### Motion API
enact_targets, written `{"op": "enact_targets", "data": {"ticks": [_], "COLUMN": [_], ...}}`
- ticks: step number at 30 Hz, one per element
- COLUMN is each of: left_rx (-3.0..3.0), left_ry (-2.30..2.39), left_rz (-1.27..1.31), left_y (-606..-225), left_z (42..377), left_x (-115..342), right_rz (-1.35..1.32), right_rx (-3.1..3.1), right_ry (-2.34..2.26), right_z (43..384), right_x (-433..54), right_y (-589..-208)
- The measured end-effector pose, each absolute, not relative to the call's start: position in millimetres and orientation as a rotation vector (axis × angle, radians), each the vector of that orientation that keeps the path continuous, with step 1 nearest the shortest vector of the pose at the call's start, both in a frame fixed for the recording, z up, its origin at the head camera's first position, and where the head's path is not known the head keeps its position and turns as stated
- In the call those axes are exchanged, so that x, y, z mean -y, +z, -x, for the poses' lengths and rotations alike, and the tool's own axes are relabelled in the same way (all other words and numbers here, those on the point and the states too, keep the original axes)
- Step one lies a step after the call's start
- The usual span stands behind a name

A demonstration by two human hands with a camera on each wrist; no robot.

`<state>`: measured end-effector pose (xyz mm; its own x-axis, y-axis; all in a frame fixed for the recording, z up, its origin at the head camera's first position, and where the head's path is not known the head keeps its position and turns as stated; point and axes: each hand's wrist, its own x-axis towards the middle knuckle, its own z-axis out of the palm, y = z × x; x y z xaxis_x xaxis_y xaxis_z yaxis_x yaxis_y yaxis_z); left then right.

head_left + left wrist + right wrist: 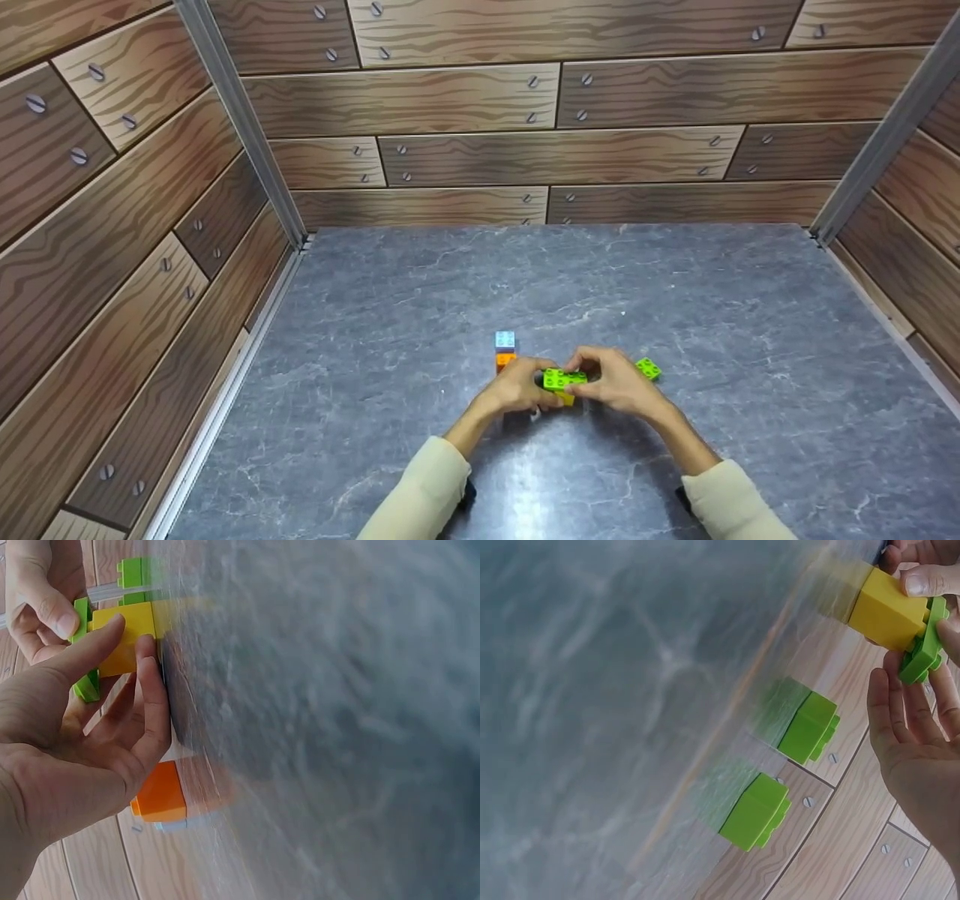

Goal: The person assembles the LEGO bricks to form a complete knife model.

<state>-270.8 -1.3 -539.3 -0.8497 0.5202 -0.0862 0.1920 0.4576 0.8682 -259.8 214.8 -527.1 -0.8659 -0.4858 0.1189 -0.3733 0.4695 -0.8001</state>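
Your two hands meet at one small stack. Your left hand (517,386) pinches the yellow toy building block (135,626), its thumb laid along one face and a fingertip against the side near the table. Your right hand (616,382) pinches the flat lime-green studded brick (564,379) between thumb and fingers, at the top of the yellow block. That green brick sits between your hands, studs up, and overhangs the yellow block beneath it. Yellow studs show in the seam between the two, so you have them against each other, but you cannot tell from here how firmly they are seated. The yellow block is at the tabletop (375,300) or barely above it; which of the two is unclear.

To the right of your grip, the right wrist view shows two more lime-green blocks, a nearer green block (808,726) and a farther green block (755,811), standing apart from each other. Left of your grip, just past your left hand, is an orange block (161,793), with a light-blue block (505,341) right behind it, farther from you. Well beyond your grip rises the wood-print back wall (465,97).
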Motion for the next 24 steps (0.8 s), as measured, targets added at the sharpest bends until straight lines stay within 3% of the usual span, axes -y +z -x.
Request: {"op": "enact_targets", "data": {"ticks": [24], "left_rx": [-2.410], "left_ry": [1.314], "left_rz": [-0.606], "left_y": [-540.1], "left_z": [268.9], "left_x": [0.0], "right_rz": [0.759], "right_rx": [-2.642], "right_ry": [-1.311], "right_z": [255.8], "right_x": [-209.5], "right_y": [-522.7]}}
